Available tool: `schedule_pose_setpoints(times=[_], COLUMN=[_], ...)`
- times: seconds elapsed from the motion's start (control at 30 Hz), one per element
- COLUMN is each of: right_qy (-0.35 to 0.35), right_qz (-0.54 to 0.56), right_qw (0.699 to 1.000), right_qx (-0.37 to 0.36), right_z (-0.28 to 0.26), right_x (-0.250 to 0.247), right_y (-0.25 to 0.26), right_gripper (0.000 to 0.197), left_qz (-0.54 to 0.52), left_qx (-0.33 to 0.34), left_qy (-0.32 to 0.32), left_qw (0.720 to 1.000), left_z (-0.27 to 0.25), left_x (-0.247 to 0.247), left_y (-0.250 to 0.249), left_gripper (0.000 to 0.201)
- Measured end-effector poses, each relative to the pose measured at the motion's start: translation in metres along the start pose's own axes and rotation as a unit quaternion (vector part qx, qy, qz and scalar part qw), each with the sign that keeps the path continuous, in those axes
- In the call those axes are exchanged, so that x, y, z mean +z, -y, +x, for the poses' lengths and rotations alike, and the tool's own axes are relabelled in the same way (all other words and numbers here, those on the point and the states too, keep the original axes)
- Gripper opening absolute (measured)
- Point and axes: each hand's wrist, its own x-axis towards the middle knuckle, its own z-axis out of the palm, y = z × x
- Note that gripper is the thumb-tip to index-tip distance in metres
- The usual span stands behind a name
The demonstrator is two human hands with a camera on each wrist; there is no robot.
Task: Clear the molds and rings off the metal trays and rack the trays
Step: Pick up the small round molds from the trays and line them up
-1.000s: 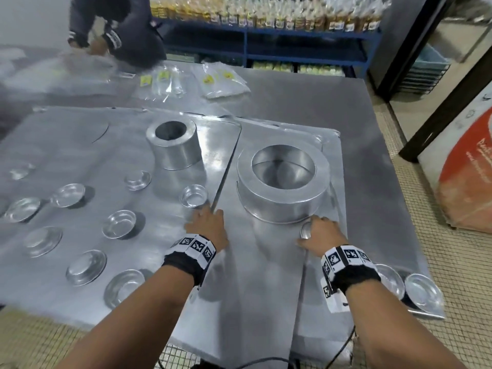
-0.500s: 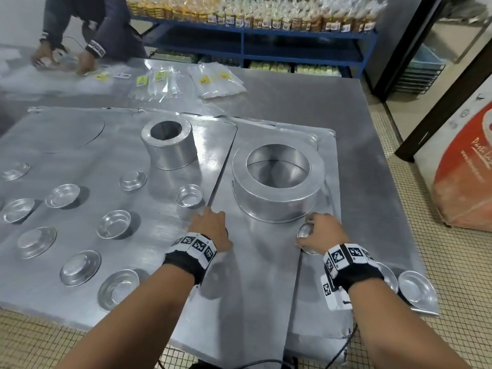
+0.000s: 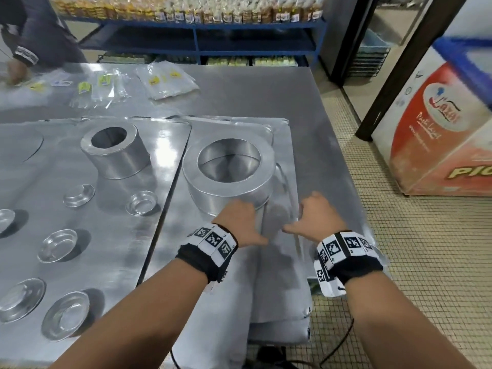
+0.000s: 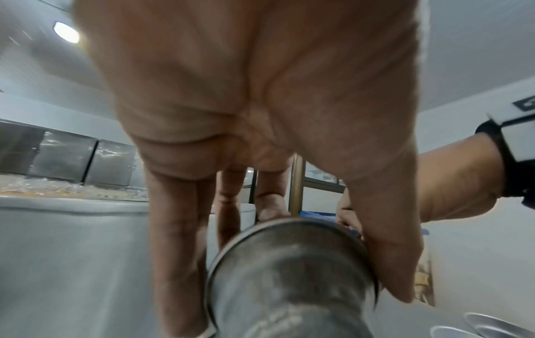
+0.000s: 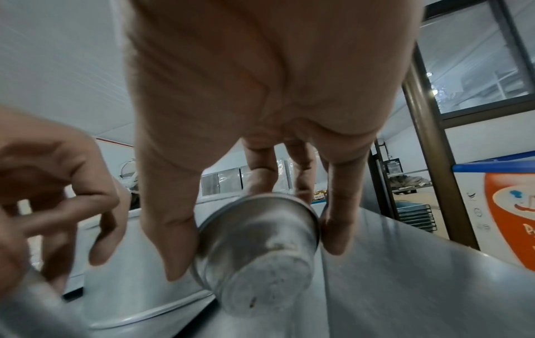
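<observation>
In the head view my left hand [image 3: 239, 218] and right hand [image 3: 318, 215] hover close together over the right stack of metal trays [image 3: 282, 296], just in front of the large metal ring [image 3: 229, 179]. Each hand grips a small metal mold cup from above. The left wrist view shows the left hand's mold [image 4: 289, 272] between thumb and fingers. The right hand's mold [image 5: 257, 233] is pinched the same way in the right wrist view. From the head camera both held molds are hidden under the hands. A smaller, taller ring [image 3: 117, 153] and several shallow molds [image 3: 60, 246] sit on the left tray [image 3: 111, 235].
A steel table [image 3: 239, 94] carries the trays, with plastic bags [image 3: 165, 83] at its far side, where another person [image 3: 24, 57] works. Blue shelves [image 3: 197, 27] stand behind. A tiled floor and a red-and-white chest [image 3: 439, 145] lie to the right.
My left hand moved right from the seam between the trays to the front of the large ring. My right hand lifted off the tray with its mold. The view shifted right.
</observation>
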Motion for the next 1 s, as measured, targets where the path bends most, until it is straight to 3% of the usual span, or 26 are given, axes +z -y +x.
schedule_pose_setpoints(times=[0.4,0.5,0.7,1.0], right_qy=[-0.011,-0.016,-0.031,-0.026], right_qz=[0.046,0.044,0.048,0.011], right_qw=[0.994,0.995,0.992,0.989], right_qx=[0.095,0.091,0.115,0.146], right_z=[-0.012,-0.005,0.010,0.025], right_x=[-0.022,-0.023,-0.017,-0.009], right_y=[-0.088,-0.111,-0.135,-0.155], right_gripper=[0.036,0.049,0.095,0.084], left_qz=[0.007,-0.004,-0.045,-0.067], left_qx=[0.068,0.079,0.087,0.099], left_qy=[0.011,-0.001,-0.006,0.021], left_qw=[0.998,0.997,0.995,0.993], left_z=[0.059,0.076,0.113,0.140], left_x=[0.008,0.017,0.044,0.072], left_y=[-0.092,-0.105,-0.125,-0.144], left_gripper=[0.055,0.043,0.071,0.066])
